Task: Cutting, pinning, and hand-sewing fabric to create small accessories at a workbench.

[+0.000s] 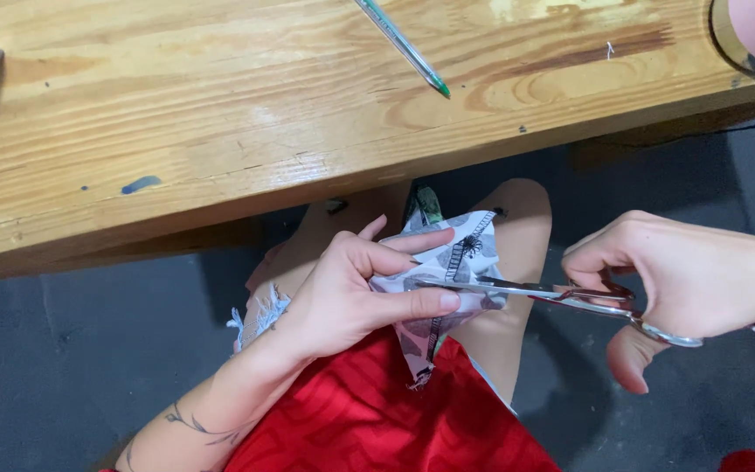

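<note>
Scissor blade tips (447, 284) behind left hand's (351, 293) thumb

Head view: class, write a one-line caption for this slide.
Left hand pinches patterned cloth while right hand works scissors into it, below a wooden table with a pen.

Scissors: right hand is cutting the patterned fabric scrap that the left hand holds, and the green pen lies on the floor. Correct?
Not quite. The head view shows the green pen on the wooden table, not the floor. The rest holds: right hand works the scissors on the patterned fabric scrap pinched by the left hand.
</note>
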